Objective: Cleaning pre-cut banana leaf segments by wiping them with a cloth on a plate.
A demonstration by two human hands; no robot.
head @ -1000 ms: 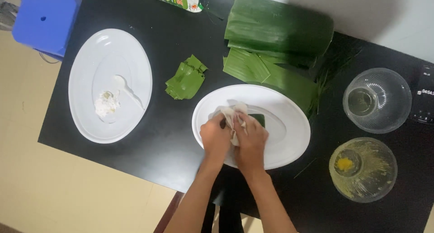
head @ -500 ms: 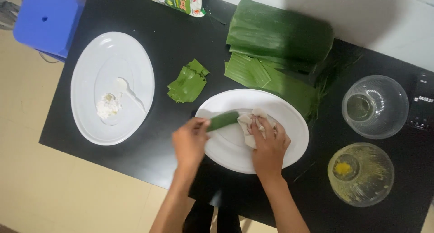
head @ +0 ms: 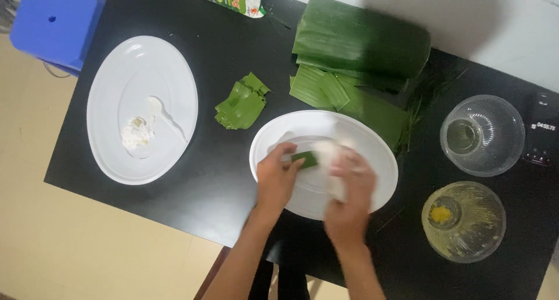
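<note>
Both my hands are over a white oval plate [head: 372, 143] in the middle of the black table [head: 221, 177]. My left hand [head: 276, 177] pinches a small green leaf piece [head: 305, 158] at its fingertips. My right hand [head: 349, 189] is blurred with motion and grips a lump of white dough [head: 333, 151] that lies against the leaf piece. Most of the dough is hidden under the fingers.
A second white oval plate [head: 110, 84] at the left holds a little white dough and a white spoon. Folded leaf scraps [head: 241, 105] lie between the plates. A stack of banana leaves [head: 355, 49] sits behind. Two clear bowls [head: 482, 134] [head: 464, 221] stand at the right.
My left hand had lifted the green leaf piece off to the left; it has come back onto the plate beside the dough. My right hand shifted down and is moving fast.
</note>
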